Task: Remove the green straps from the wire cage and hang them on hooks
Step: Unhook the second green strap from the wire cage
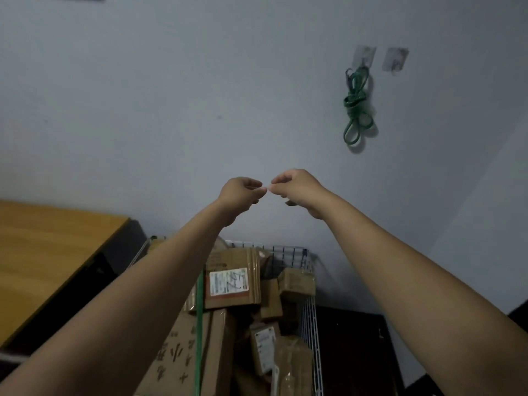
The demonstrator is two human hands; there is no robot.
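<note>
Down at the bottom of the shot, over the wire cage [310,310], one green strap [199,324] runs taut across the cardboard boxes [233,278], so that's the one left to deal with. Another strap [355,107] is already coiled into a bundle and hanging off the left wall hook [363,57]. The hook beside it [395,60] is bare, so I'd guess that's where the next one goes.

Both hands are up in front of the wall, well above the cage. The left hand [241,192] and right hand [297,190] have their fingers curled with the fingertips almost meeting. I honestly can't tell if they're pinching something tiny or just clenched on nothing. No strap is visible in either one.

Handling-wise, my read is that it's a light, flat, floppy bungee-type band. It's soft and not fragile, but springy while it's stretched, so an end could snap back when it comes off the wire. I'd grab it right at an end fitting, though neither end is in view from here. Once it's slack, I'd loop it up like the hung one and catch a loop on the hook. The wooden tabletop [43,252] on the left isn't involved.
</note>
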